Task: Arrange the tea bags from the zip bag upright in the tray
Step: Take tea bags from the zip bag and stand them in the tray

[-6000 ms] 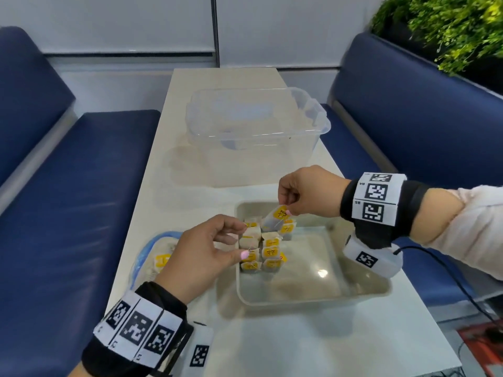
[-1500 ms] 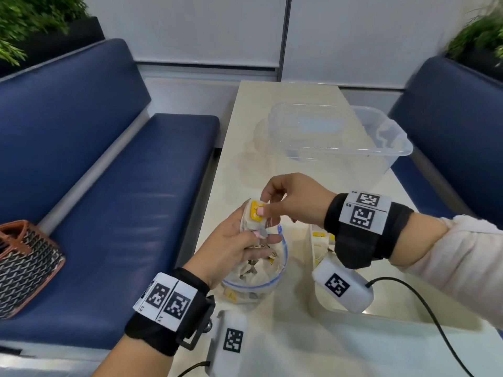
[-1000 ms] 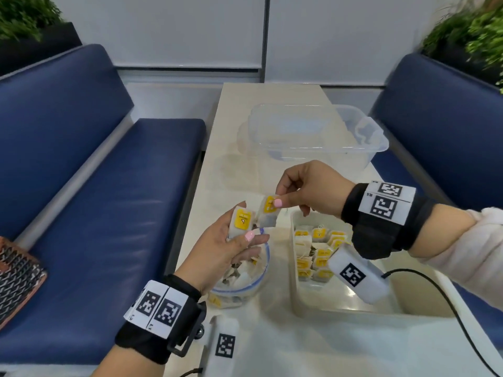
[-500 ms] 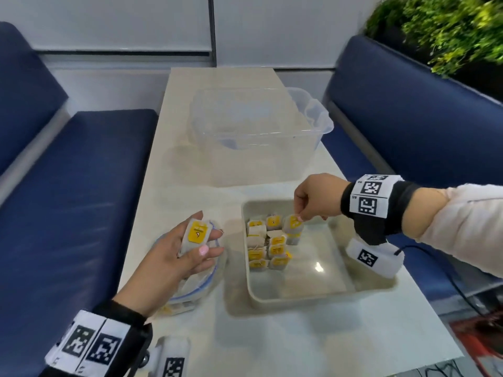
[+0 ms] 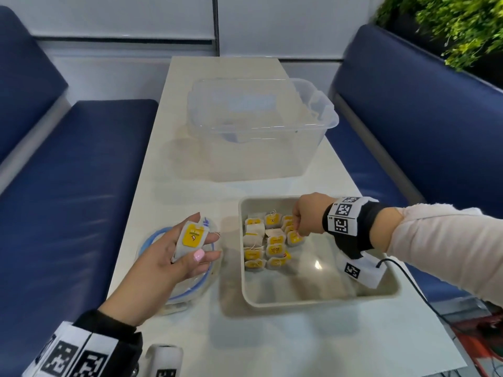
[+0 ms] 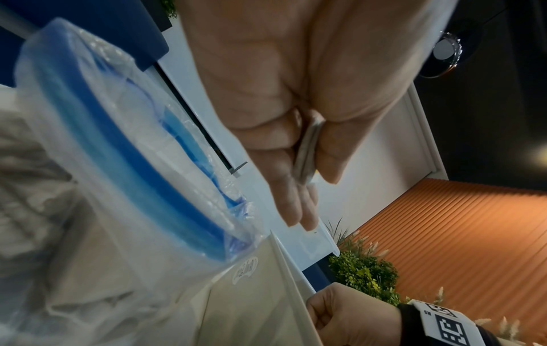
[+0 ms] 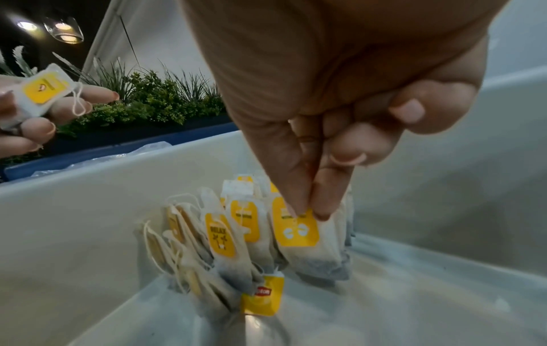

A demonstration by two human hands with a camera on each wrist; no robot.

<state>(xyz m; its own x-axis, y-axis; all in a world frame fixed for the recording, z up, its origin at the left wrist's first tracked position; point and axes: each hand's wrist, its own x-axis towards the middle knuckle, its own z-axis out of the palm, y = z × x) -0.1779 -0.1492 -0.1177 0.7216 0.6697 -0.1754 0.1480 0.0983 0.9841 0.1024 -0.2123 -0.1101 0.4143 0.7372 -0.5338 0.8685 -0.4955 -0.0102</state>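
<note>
A beige tray (image 5: 321,299) sits on the table with several tea bags (image 5: 268,248) standing upright in its left part. My right hand (image 5: 300,232) reaches into the tray and pinches the top of one yellow-tagged tea bag (image 7: 299,231) at the right end of the rows. My left hand (image 5: 187,254) hovers over the zip bag (image 5: 196,287) left of the tray and holds another tea bag (image 5: 190,238) between thumb and fingers. The zip bag (image 6: 112,163) with its blue seal still holds more bags.
A clear plastic tub (image 5: 261,126) stands behind the tray on the pale table (image 5: 299,344). Blue benches (image 5: 68,186) flank both sides. The tray's right half (image 5: 340,281) holds no bags. A cable (image 5: 408,278) runs from my right wrist off the table's right edge.
My right hand has carried a tea bag from the zip bag into the tray and lowered it beside the rows. My left hand kept its own tea bag above the zip bag.
</note>
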